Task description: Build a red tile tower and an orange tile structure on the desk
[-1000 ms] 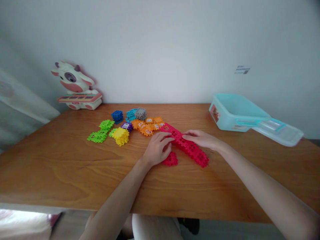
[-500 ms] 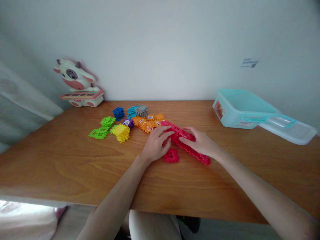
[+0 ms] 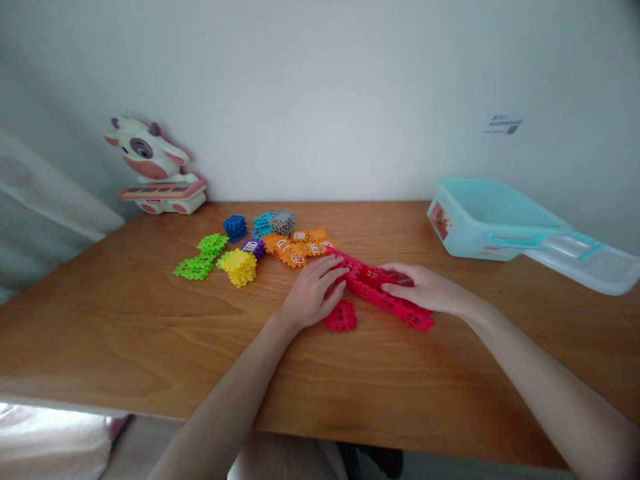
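Observation:
A long red trough of joined interlocking building pieces (image 3: 386, 301) lies slantwise on the table, with window openings along its sides. Its left end is gripped by my left hand (image 3: 313, 290), the fingers curled over the wall. Farther along, my right hand (image 3: 430, 288) pinches the far wall, thumb on the inside and fingers partly hidden behind. One loose red piece (image 3: 342, 316) rests just below my left hand, apart from the trough. Orange pieces with white windows (image 3: 294, 250) are heaped close beyond the trough's left end.
Toward the left sit yellow (image 3: 239, 268), light green (image 3: 195, 267), purple (image 3: 254, 248), dark blue (image 3: 235, 227), light blue (image 3: 262, 225) and grey pieces (image 3: 283, 222). A cow toy with keyboard (image 3: 163, 190) stands back left. At right is a teal bin (image 3: 475, 230) with a clear lid (image 3: 595, 263).
My right hand has slid right along the red trough, whose right end has shifted slightly right. The trough now shows its open inside more. My left hand stays at its left end.

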A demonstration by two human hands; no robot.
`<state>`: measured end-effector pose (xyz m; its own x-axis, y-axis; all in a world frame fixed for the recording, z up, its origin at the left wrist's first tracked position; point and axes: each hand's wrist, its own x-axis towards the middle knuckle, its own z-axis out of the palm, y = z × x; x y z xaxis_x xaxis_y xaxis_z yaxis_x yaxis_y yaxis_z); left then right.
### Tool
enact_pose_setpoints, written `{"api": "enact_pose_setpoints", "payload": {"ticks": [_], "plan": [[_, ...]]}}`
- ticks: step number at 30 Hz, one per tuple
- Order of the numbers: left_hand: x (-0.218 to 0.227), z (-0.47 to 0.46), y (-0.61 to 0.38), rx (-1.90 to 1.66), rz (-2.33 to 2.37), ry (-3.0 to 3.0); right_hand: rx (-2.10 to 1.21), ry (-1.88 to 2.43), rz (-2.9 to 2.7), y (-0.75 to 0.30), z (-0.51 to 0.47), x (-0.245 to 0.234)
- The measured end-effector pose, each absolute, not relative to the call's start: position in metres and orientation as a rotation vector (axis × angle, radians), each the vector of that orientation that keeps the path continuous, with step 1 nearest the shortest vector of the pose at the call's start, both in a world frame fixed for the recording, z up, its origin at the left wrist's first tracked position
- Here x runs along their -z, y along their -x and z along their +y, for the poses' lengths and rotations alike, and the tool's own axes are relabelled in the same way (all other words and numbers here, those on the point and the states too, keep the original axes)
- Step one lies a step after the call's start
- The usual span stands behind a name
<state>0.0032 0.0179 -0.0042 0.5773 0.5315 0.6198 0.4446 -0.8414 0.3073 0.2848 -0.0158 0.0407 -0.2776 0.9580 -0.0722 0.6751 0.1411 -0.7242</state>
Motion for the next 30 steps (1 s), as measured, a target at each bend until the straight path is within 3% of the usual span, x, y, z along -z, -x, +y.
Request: {"api": "enact_pose_setpoints", "payload": {"ticks": [3,13,30], "plan": [[0.002,0.018,-0.003,-1.111,0.857,-2.707,-0.903,1.567,-2.066,-0.297,-0.021,-0.040],[0.000,0.017,-0.002,-0.984,1.030,-2.722,-0.345,1.596,-2.244,-0.290,-0.032,-0.041],[0.009,0.022,-0.001,-0.969,0.959,-2.641,-0.337,1.682,-2.252,-0.279,-0.029,-0.033]]}}
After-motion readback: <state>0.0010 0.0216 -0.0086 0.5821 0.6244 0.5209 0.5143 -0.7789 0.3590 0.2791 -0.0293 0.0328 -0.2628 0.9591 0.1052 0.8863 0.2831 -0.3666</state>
